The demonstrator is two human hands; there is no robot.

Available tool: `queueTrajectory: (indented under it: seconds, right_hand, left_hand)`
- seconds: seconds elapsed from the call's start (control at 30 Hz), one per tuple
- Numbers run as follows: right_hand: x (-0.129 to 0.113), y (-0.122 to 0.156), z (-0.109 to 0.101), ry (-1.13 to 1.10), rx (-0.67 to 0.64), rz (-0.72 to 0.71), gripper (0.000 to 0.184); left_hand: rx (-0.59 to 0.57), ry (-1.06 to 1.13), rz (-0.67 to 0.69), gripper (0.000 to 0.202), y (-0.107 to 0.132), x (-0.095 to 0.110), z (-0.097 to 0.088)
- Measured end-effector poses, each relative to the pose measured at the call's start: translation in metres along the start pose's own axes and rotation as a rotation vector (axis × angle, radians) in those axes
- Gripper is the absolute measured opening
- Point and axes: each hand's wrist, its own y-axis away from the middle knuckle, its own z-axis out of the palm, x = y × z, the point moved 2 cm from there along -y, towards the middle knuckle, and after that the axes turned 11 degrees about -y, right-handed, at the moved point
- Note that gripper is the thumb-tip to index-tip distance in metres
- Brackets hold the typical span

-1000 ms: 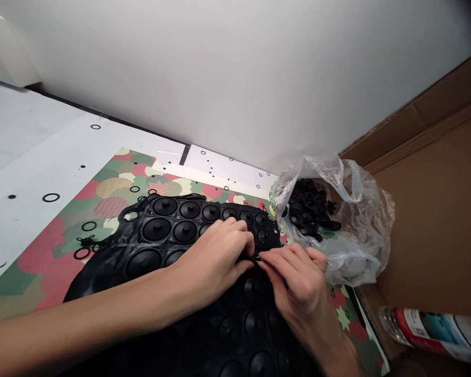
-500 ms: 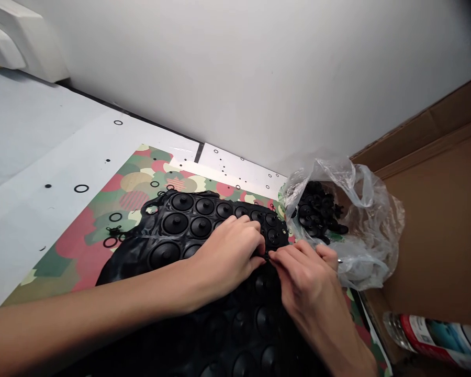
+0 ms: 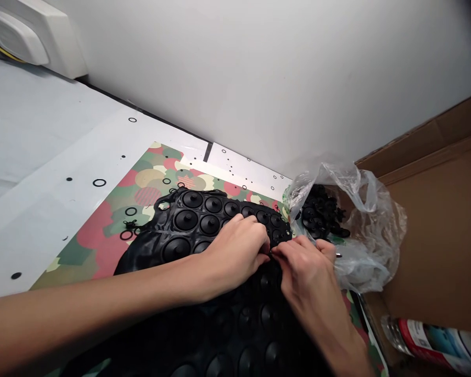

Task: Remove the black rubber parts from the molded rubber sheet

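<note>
A black rubber sheet [image 3: 196, 230] moulded with rows of round discs lies on a patterned mat [image 3: 102, 235]. My left hand [image 3: 235, 254] rests on the sheet with its fingers curled, pinching the rubber near the sheet's right edge. My right hand [image 3: 306, 272] meets it there, fingertips pinched on the same spot. What sits between the fingertips is too small to make out. A clear plastic bag [image 3: 361, 230] holding several loose black rubber discs [image 3: 322, 214] stands just right of my hands.
A brown cardboard box wall [image 3: 435, 209] rises at the right. A plastic bottle [image 3: 435, 337] with a red and blue label lies at the bottom right. Small black rings [image 3: 99, 183] are scattered over the white table. A white device [image 3: 27, 36] sits at the far left.
The view has shifted, so everything sits further right and lower in the frame. Both hands stay pinched together at the same spot on the sheet.
</note>
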Motion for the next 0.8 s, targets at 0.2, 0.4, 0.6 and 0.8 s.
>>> queueTrajectory:
  seconds: [0.2,0.4,0.6,0.8]
  right_hand:
    - [0.008,0.01,0.014,-0.002,0.226,-0.024,0.035]
    - [0.015,0.01,0.022,-0.071,0.285,0.014,0.03]
    - [0.018,0.003,0.021,-0.133,0.164,0.088,0.032]
    - [0.017,0.001,0.026,-0.104,0.127,0.083,0.036]
  left_hand:
    - [0.014,-0.025,0.014,0.005,0.001,0.002,0.001]
    - [-0.002,-0.064,0.047,0.011,0.001,0.003,-0.001]
    - [-0.017,-0.064,0.073,0.017,0.0,0.001,-0.001]
    - [-0.031,-0.03,0.03,0.019,0.0,0.0,0.001]
